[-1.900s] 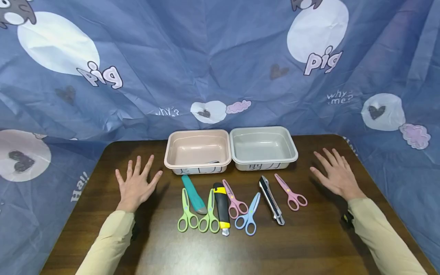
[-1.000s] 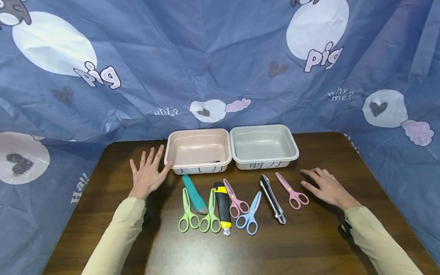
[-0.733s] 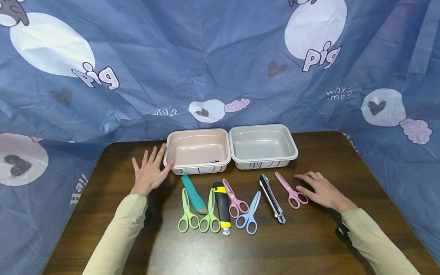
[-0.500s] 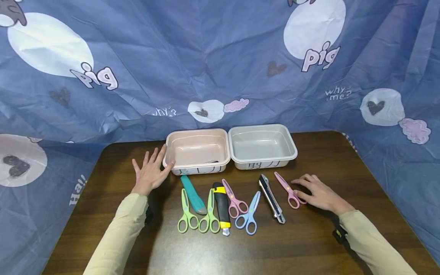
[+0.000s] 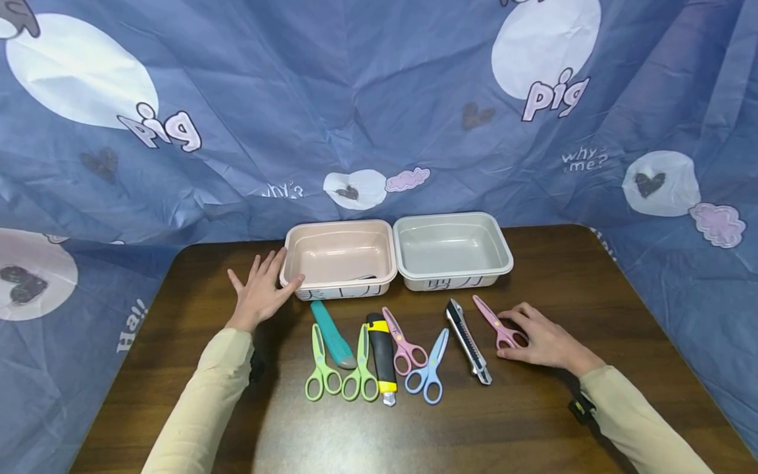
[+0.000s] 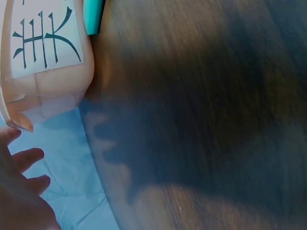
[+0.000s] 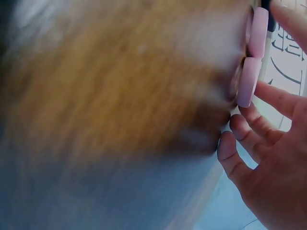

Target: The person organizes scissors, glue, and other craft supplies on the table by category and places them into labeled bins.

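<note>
My left hand [image 5: 260, 297] has its fingers spread at the left end of the pink bin [image 5: 349, 249]. Its thumb and index fingertips are right at the rim. In the left wrist view, part of the left hand [image 6: 23, 187] shows below the bin's corner. My right hand [image 5: 547, 339] reaches around the handles of the pink scissors [image 5: 487, 312] on the right, thumb on the near side and index finger on the far side. In the right wrist view, the fingers come close to the handle loops [image 7: 248, 82], and the thumb [image 7: 291, 21] lies beyond them.
Beside the pink bin stands a grey bin [image 5: 451, 247]. On the table lie a silver-black utility knife [image 5: 468, 341], blue scissors [image 5: 436, 352], more pink scissors [image 5: 398, 332], a yellow-black utility knife [image 5: 383, 355], a teal cutter [image 5: 333, 334] and two green scissors [image 5: 320, 355], [image 5: 362, 355].
My left hand has moved right and forward to the pink bin's rim. My right hand has come left and lowered around the right pink scissors' handles. The scissors stay in place.
</note>
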### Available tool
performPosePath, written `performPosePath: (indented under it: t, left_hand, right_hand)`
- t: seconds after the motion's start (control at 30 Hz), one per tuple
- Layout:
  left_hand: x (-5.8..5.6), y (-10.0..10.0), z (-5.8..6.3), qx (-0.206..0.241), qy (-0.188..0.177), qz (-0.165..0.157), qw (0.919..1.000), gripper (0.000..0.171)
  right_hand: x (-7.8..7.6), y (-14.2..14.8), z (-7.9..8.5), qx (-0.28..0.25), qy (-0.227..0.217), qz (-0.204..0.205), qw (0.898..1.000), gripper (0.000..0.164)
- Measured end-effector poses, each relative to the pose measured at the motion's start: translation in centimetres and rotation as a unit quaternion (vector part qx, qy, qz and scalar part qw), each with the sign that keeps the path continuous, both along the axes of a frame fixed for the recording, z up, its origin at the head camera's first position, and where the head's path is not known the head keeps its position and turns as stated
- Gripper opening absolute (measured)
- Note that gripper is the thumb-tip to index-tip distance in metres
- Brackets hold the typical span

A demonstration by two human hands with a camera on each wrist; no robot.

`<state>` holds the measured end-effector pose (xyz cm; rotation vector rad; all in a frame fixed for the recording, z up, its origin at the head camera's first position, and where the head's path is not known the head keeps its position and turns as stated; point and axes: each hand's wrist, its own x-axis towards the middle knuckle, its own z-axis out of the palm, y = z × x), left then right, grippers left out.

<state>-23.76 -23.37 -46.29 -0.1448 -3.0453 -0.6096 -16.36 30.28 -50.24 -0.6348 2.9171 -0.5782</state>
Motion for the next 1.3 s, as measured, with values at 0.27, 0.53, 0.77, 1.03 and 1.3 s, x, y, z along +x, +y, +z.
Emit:
performPosePath:
  t: [0.27, 0.53, 0.77, 1.03, 1.3]
  left_hand:
    - [-0.7, 0.4, -0.2, 0.023, -0.011, -0.011, 0.9996, 0.091]
    - [-1.0, 0.4, -0.2, 0.053, -0.038, -0.015, 0.9978, 0.091]
    - [-1.1, 0.5, -0.5, 0.08, -0.048, -0.014, 0.9955, 0.091]
    - [-1.1, 0.6, -0.4, 0.097, -0.061, -0.011, 0.9933, 0.089]
    - [-0.9, 0.8, -0.2, 0.116, -0.068, -0.014, 0.9908, 0.089]
  right_hand:
    - [-0.2, 0.2, 0.0, -0.032, 0.014, 0.03, 0.999, 0.065]
    - [-0.6, 0.4, -0.4, -0.057, 0.041, 0.029, 0.997, 0.057]
    - [-0.8, 0.9, -0.6, -0.067, 0.063, 0.021, 0.996, 0.052]
    - [-0.9, 1.4, -0.3, -0.082, 0.054, -0.008, 0.995, 0.05]
    - [-0.9, 1.8, 0.1, -0.108, 0.088, -0.013, 0.99, 0.05]
